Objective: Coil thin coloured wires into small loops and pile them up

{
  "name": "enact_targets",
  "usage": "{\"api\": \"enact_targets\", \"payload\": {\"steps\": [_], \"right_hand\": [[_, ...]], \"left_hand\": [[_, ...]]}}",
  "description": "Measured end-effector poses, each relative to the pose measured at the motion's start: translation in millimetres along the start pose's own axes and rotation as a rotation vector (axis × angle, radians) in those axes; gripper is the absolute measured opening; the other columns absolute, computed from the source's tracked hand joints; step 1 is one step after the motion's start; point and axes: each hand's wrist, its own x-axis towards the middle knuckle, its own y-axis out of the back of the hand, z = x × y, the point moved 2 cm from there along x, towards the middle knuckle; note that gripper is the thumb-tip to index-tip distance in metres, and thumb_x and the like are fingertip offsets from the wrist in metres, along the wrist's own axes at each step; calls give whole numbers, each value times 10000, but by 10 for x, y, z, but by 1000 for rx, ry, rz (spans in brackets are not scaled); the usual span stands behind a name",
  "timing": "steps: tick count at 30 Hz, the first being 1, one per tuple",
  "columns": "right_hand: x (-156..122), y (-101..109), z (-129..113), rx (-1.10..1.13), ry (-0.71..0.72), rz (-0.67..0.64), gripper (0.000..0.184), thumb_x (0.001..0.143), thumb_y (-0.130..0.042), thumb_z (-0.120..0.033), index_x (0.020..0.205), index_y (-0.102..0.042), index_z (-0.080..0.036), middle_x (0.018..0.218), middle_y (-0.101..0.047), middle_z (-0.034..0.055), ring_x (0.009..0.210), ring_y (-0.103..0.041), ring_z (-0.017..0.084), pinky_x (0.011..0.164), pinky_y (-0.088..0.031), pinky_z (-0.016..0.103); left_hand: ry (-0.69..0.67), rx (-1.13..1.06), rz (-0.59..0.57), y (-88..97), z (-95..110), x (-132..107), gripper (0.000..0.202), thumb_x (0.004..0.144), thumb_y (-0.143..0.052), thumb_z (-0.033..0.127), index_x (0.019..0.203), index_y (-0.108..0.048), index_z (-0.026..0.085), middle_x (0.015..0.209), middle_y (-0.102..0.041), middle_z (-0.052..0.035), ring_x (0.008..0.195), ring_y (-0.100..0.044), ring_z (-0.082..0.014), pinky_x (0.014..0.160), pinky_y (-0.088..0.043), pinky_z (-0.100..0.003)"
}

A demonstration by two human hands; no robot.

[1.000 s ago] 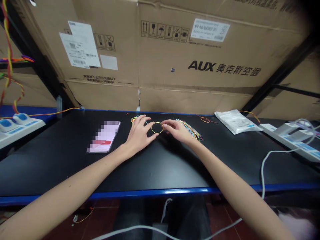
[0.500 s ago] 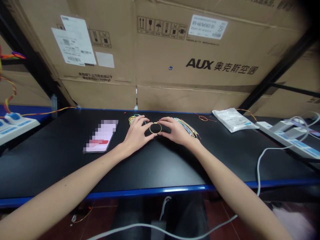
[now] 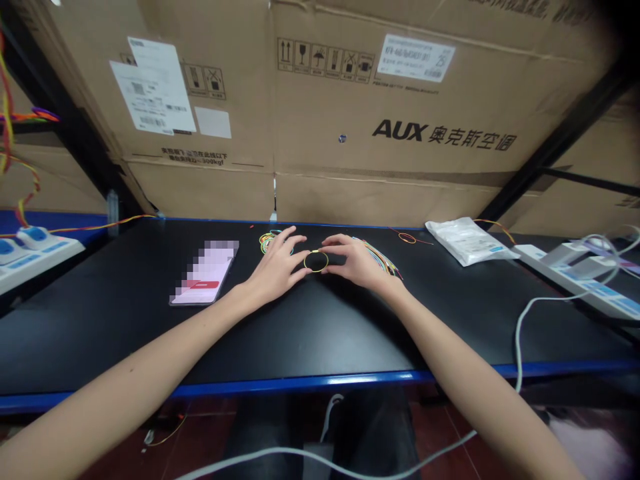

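Observation:
A thin yellow wire loop (image 3: 315, 251) is held up between my two hands over the black tabletop. My left hand (image 3: 273, 270) pinches its left side between thumb and a finger, while the other fingers are raised and spread. On the opposite side, my right hand (image 3: 357, 267) has its thumb and fingertips at the loop's right edge. Coiled coloured wires (image 3: 265, 241) lie behind my left hand, partly hidden by it. A bundle of many-coloured wires (image 3: 383, 257) fans out behind my right hand.
A phone (image 3: 207, 273) lies left on the black table (image 3: 300, 333). Rightward are a thin orange wire (image 3: 407, 237), a white plastic packet (image 3: 467, 240) and a power strip (image 3: 575, 277) with a white cable (image 3: 520, 333). Another power strip (image 3: 40, 257) is far left. A large cardboard box (image 3: 320, 180) stands behind.
The loop and my fingertips have shifted slightly right and down in the view. The raised fingers of my left hand are spread a little wider.

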Motion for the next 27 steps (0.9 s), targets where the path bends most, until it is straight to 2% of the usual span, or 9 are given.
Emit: {"api": "enact_targets", "payload": {"steps": [2, 4, 10, 16, 24, 27], "right_hand": [[0, -5, 5, -5, 7, 6, 329, 726, -775, -232, 1049, -718, -258, 1135, -644, 65, 1052, -612, 218, 960, -495, 412], [-2, -16, 19, -11, 26, 8, 311, 735, -766, -222, 1041, -722, -255, 1118, -658, 62, 1041, -613, 217, 947, -500, 410], [-5, -33, 46, -21, 76, -21, 299, 765, -734, -211, 1060, -717, -258, 1093, -673, 59, 1026, -606, 221, 932, -503, 420], [-1, -17, 7, -3, 43, -23, 312, 793, -707, -264, 1105, -692, -278, 1114, -660, 59, 1042, -604, 233, 941, -499, 440], [-8, 7, 12, 5, 5, 36, 335, 781, -718, -320, 1106, -682, -249, 1126, -650, 83, 1042, -606, 248, 939, -497, 446], [1, 28, -14, 92, -25, 53, 326, 763, -734, -339, 1073, -693, -245, 1113, -658, 77, 1031, -615, 241, 943, -494, 431]], "left_hand": [[-21, 55, 18, 14, 24, 2, 269, 873, -603, 283, 1115, -650, 176, 1327, -512, -154, 1398, -254, -368, 1067, -341, -608], [-54, 87, 17, 19, 55, 7, 252, 872, -603, 273, 1089, -656, 157, 1343, -504, -167, 1408, -233, -380, 1072, -327, -620], [-68, 81, 3, -6, 76, 7, 216, 869, -602, 239, 1055, -658, 146, 1309, -543, -168, 1388, -299, -362, 1073, -337, -619], [-18, 57, 25, -13, 38, -4, 303, 850, -633, 311, 1119, -643, 170, 1297, -547, -163, 1377, -317, -359, 1058, -363, -607], [32, 40, 53, -23, 15, -11, 266, 862, -623, 305, 1091, -646, 171, 1252, -571, -145, 1355, -351, -338, 1047, -392, -566], [45, 11, 50, -34, -4, -15, 271, 866, -618, 299, 1104, -636, 171, 1251, -571, -139, 1350, -357, -331, 1047, -391, -563]]}}
